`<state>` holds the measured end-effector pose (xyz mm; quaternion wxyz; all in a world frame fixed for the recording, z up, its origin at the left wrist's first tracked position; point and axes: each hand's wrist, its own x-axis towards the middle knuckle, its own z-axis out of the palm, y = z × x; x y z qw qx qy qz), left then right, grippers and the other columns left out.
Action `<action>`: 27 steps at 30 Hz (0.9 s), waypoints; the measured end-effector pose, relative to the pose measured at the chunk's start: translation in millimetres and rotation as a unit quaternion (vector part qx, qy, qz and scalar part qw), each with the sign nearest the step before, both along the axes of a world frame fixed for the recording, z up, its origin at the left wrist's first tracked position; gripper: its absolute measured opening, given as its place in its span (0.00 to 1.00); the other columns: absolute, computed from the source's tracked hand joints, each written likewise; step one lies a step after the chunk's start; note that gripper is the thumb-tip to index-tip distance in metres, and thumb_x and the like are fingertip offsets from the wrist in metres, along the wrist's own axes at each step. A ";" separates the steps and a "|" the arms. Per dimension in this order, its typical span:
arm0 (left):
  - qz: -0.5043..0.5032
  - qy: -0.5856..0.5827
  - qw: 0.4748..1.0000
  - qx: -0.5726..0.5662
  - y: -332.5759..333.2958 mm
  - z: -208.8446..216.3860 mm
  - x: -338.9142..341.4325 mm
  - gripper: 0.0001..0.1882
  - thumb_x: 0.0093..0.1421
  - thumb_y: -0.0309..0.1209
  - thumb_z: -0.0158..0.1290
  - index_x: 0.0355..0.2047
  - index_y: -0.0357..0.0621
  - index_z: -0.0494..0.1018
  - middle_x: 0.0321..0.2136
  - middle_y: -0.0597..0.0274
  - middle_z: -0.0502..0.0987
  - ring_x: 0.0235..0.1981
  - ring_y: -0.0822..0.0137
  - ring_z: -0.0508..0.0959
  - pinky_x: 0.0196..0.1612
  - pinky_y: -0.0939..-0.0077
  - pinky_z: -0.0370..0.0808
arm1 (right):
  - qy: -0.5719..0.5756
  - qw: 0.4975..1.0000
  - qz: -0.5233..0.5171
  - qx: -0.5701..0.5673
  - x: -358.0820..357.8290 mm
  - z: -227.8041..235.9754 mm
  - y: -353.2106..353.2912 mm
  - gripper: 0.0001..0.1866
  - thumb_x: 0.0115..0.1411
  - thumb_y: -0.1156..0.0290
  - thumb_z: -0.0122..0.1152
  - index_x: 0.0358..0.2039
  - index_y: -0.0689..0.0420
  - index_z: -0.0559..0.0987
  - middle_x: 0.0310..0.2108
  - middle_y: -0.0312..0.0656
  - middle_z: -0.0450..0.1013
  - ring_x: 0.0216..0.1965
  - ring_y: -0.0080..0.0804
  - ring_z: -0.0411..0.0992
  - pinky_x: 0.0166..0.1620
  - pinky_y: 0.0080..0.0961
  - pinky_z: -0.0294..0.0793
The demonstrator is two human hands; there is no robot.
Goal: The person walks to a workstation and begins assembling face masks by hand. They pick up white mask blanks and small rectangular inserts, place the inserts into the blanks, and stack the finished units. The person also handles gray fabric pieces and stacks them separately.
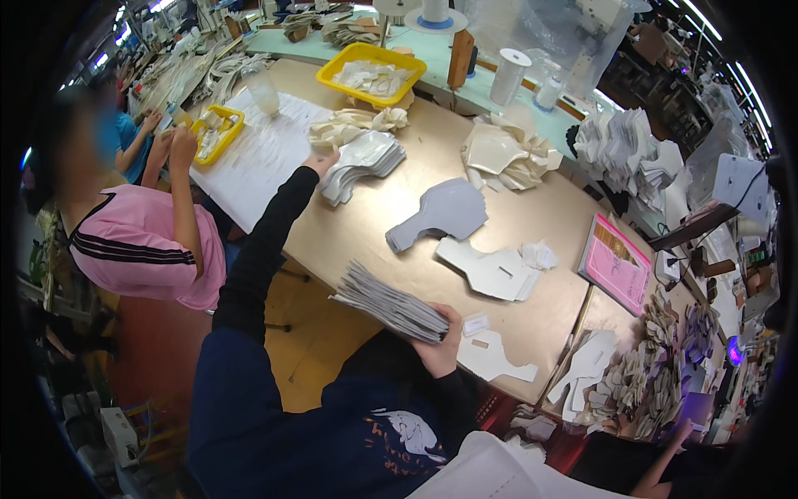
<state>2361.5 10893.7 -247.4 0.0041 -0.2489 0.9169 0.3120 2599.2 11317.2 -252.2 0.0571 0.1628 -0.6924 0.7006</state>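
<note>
My right hand [440, 342] is closed round one end of a thick stack of grey cut pieces [389, 303], held on edge at the near side of the table, in front of my body. With the arm stretched far forward, my left hand [321, 161] is at the left end of a fanned pile of pale grey-white pieces [366, 161]. Its fingers are small and partly hidden there, so their grip does not show. Cream pieces [353, 127] lie just behind that pile. Between my hands and to the right lies a flat grey paddle-shaped stack [440, 213].
White shaped pieces [490, 270] and a white cut-out [495, 356] lie to the right, near a pink booklet [617, 264]. Cream pieces [507, 153] and a yellow tray [371, 73] are farther back. A person in pink [145, 241] works at the left by a second yellow tray [218, 135].
</note>
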 end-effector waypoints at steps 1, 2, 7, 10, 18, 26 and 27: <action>-0.076 -0.043 0.996 0.015 -8.3 -10.0 -7.7 0.42 0.55 0.58 0.61 0.53 0.28 0.70 0.47 0.44 0.78 0.46 0.57 0.79 0.48 0.68 0.75 | -0.006 1.000 0.007 -0.011 -0.4 -1.7 -0.1 0.39 0.44 0.81 0.77 0.54 0.56 0.65 0.46 0.46 0.73 0.48 0.37 0.75 0.52 0.31 0.75; -0.065 -0.107 0.989 0.081 -9.2 -13.8 -11.9 0.51 0.49 0.63 0.63 0.54 0.23 0.69 0.47 0.41 0.77 0.46 0.56 0.79 0.48 0.67 0.76 | -0.026 0.999 0.021 -0.018 -0.8 -3.3 -0.2 0.39 0.44 0.81 0.77 0.55 0.56 0.64 0.46 0.46 0.73 0.48 0.37 0.75 0.52 0.31 0.75; 0.027 -0.114 0.976 0.181 21.3 -4.4 -21.5 0.57 0.36 0.65 0.71 0.50 0.23 0.71 0.45 0.42 0.78 0.42 0.57 0.81 0.43 0.66 0.79 | -0.017 1.000 0.021 -0.012 -2.1 -5.3 0.7 0.36 0.45 0.81 0.77 0.52 0.56 0.65 0.47 0.46 0.73 0.48 0.37 0.74 0.52 0.31 0.74; 0.028 -0.108 0.974 0.195 39.7 -5.9 -23.9 0.53 0.37 0.62 0.71 0.49 0.25 0.72 0.43 0.44 0.79 0.40 0.58 0.81 0.41 0.66 0.79 | -0.007 1.000 0.019 -0.021 -3.3 -1.4 0.8 0.36 0.45 0.80 0.77 0.52 0.56 0.66 0.47 0.46 0.73 0.48 0.36 0.74 0.52 0.31 0.74; -0.017 -0.063 0.993 0.101 85.4 -6.3 -6.4 0.43 0.40 0.56 0.72 0.45 0.32 0.74 0.37 0.51 0.80 0.33 0.61 0.81 0.37 0.68 0.79 | 0.013 1.000 0.021 -0.006 -3.6 3.2 1.7 0.35 0.45 0.79 0.77 0.52 0.56 0.67 0.47 0.46 0.73 0.47 0.37 0.75 0.51 0.30 0.74; -0.009 -0.039 0.926 0.376 75.0 16.0 -2.0 0.33 0.43 0.50 0.74 0.41 0.39 0.76 0.31 0.58 0.81 0.27 0.64 0.81 0.33 0.69 0.80 | 0.044 0.999 0.027 0.010 -4.7 -1.6 3.3 0.35 0.45 0.80 0.77 0.52 0.56 0.68 0.47 0.46 0.73 0.47 0.38 0.75 0.51 0.30 0.75; -0.006 -0.048 0.888 0.457 70.9 20.5 0.0 0.32 0.43 0.49 0.74 0.40 0.40 0.76 0.30 0.59 0.81 0.26 0.64 0.81 0.32 0.70 0.80 | 0.043 0.999 0.030 0.008 -4.8 -2.2 3.1 0.35 0.45 0.80 0.76 0.52 0.56 0.68 0.47 0.46 0.72 0.47 0.38 0.75 0.51 0.30 0.75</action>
